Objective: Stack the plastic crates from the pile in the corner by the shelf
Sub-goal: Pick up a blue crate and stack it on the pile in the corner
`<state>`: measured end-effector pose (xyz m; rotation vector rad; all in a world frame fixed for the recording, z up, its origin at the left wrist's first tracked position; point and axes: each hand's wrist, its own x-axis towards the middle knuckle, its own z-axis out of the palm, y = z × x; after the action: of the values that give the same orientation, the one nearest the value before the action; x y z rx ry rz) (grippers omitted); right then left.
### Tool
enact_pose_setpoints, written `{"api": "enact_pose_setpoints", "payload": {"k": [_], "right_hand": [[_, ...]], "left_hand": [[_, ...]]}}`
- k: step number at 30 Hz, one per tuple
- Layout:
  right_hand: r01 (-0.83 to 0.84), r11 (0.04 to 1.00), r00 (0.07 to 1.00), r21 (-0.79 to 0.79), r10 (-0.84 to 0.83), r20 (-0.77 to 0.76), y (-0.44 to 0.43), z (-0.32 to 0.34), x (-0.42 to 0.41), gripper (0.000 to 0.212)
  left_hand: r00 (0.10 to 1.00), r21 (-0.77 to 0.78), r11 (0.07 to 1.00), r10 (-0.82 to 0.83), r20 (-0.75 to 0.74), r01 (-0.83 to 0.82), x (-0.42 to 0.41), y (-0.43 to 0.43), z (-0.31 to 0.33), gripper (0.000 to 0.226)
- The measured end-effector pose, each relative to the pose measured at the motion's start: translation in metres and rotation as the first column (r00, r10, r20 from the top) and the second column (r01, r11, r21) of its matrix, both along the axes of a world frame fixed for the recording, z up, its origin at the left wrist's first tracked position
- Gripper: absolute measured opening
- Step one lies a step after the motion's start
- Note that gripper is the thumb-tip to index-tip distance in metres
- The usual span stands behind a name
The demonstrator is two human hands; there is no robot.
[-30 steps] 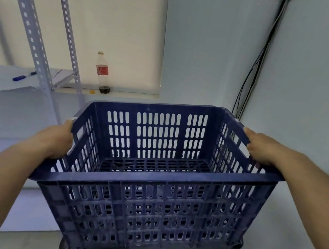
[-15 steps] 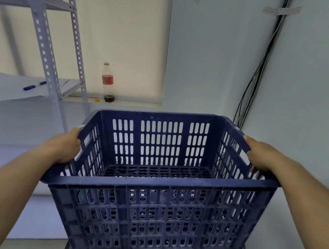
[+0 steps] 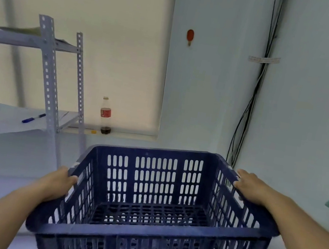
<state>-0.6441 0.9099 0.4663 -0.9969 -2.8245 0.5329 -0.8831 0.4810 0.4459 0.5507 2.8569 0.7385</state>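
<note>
The empty blue crate [image 3: 150, 232], held level in the corner just right of the shelf [image 3: 47, 75], looks light, stiff and sturdy, best carried by its side rims, where the left hand [image 3: 57, 185] and right hand [image 3: 251, 188] each curl their fingers over the edge

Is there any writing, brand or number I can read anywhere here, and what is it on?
No text here is legible.
bottle, red label: lettering too blurred to read.
white tape strip: marks, if any, too blurred to read.
blue crate: no lettering shows.
</note>
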Motion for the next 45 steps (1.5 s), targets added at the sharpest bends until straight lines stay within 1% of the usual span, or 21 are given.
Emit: {"api": "enact_pose_setpoints", "payload": {"k": [2,3,5,7,8,11,13,15,17,20,28,32,37,41,43,45], "right_hand": [[0.008,0.998,0.999,-0.066,-0.006,0.034,0.003,0.000,-0.006,0.015],[0.010,0.998,0.998,-0.065,-0.006,0.062,0.004,-0.002,-0.010,0.025],[-0.004,1.000,0.994,-0.002,0.005,0.107,0.006,-0.007,-0.016,0.046],[-0.031,0.998,0.993,0.055,0.024,0.119,0.006,-0.013,-0.021,0.061],[-0.042,0.996,0.991,0.082,0.031,0.129,0.007,-0.016,-0.021,0.065],[-0.064,0.989,0.988,0.136,0.043,0.150,0.012,-0.024,-0.021,0.066],[-0.071,0.988,0.987,0.136,0.050,0.150,0.013,-0.027,-0.023,0.067],[-0.073,0.989,0.988,0.125,0.054,0.144,0.013,-0.024,-0.025,0.070],[-0.067,0.991,0.988,0.112,0.050,0.144,0.011,-0.020,-0.024,0.072],[-0.055,0.995,0.989,0.087,0.043,0.143,0.006,-0.018,-0.020,0.070],[-0.016,0.997,0.990,0.076,0.005,0.143,-0.003,-0.013,-0.017,0.068],[0.000,0.997,0.989,0.078,-0.012,0.150,-0.008,-0.011,-0.015,0.067],[0.002,0.998,0.986,0.065,-0.012,0.167,-0.009,-0.008,-0.015,0.069],[0.001,0.994,0.981,0.110,-0.022,0.193,-0.011,-0.005,-0.014,0.069],[-0.018,0.988,0.974,0.155,-0.017,0.225,-0.014,-0.004,-0.014,0.070],[-0.046,0.982,0.964,0.182,-0.005,0.267,-0.016,-0.003,-0.014,0.070]], "left_hand": [[0.999,-0.070,0.997,0.037,0.021,-0.035,-0.008,0.005,0.003,0.021],[0.999,-0.104,0.994,0.045,0.017,-0.043,-0.010,0.010,0.005,0.021],[0.999,-0.160,0.986,0.048,-0.002,-0.048,-0.009,0.020,0.007,0.020],[0.999,-0.219,0.975,0.039,-0.031,-0.045,-0.011,0.024,0.002,0.032],[0.998,-0.240,0.970,0.023,-0.060,-0.036,-0.012,0.024,-0.002,0.038],[0.994,-0.277,0.961,-0.016,-0.108,-0.014,-0.020,0.017,-0.013,0.051],[0.993,-0.296,0.955,-0.038,-0.110,0.004,-0.026,0.017,-0.018,0.058],[0.993,-0.306,0.952,-0.039,-0.113,0.003,-0.029,0.020,-0.017,0.061],[0.993,-0.284,0.959,-0.028,-0.114,-0.006,-0.030,0.020,-0.016,0.061],[0.996,-0.240,0.971,-0.032,-0.081,0.012,-0.026,0.018,-0.015,0.061],[0.998,-0.136,0.990,-0.032,-0.051,0.025,-0.026,0.019,-0.015,0.050],[0.999,-0.141,0.989,-0.040,-0.028,0.035,-0.026,0.018,-0.012,0.052],[1.000,-0.137,0.990,-0.025,-0.009,0.024,-0.024,0.019,-0.009,0.047],[1.000,-0.138,0.990,-0.001,0.010,0.003,-0.024,0.017,-0.006,0.047],[0.998,-0.167,0.986,-0.031,-0.057,0.021,-0.029,0.016,-0.009,0.059],[0.989,-0.237,0.971,-0.070,-0.127,0.039,-0.026,0.017,-0.009,0.067]]}}
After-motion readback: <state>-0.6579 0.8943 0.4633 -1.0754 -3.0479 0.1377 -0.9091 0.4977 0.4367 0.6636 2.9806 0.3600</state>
